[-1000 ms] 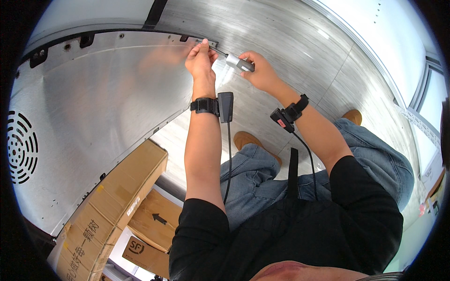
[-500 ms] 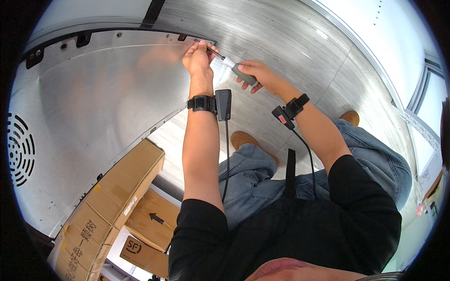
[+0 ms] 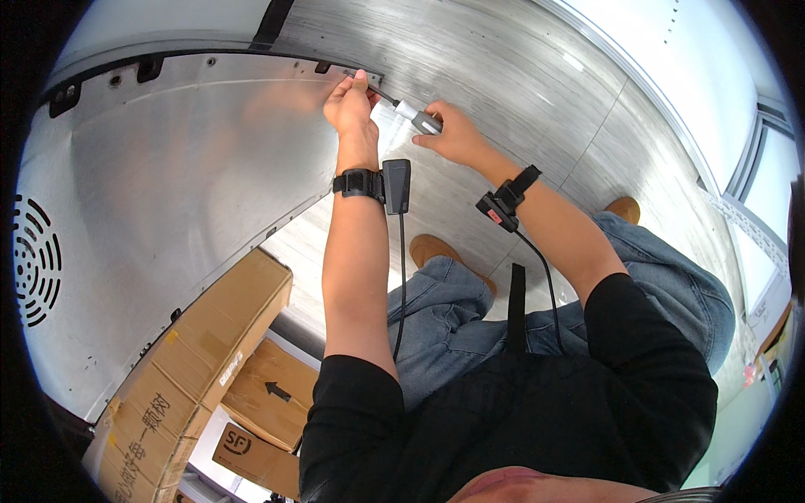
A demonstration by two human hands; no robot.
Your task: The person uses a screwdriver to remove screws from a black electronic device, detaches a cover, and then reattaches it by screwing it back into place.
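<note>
A grey screwdriver (image 3: pixel 426 122) with a white collar and a thin dark shaft slants up and left toward the corner of a large metal panel (image 3: pixel 193 168). My right hand (image 3: pixel 457 136) is closed round the rear of its handle, thumb and fingers on opposite sides. At the panel's corner, my left hand (image 3: pixel 350 104) is closed, its thumb and fingers pinching the front of the shaft. The tip meets the panel's upper edge near those fingers. Whether a screw sits there is too small to tell.
Cardboard boxes (image 3: pixel 197 348) stand against the panel's near edge, left of my left arm. Vent slots (image 3: pixel 38 260) pierce the panel at the left. Cabled black devices (image 3: pixel 397 186) are strapped to both wrists. Grey wood-patterned floor (image 3: pixel 470 50) lies beyond my hands, with a white wall at the right.
My right hand has rolled over and shifted a little up and left, now covering the handle's end. My left hand has stayed almost in place at the panel's corner.
</note>
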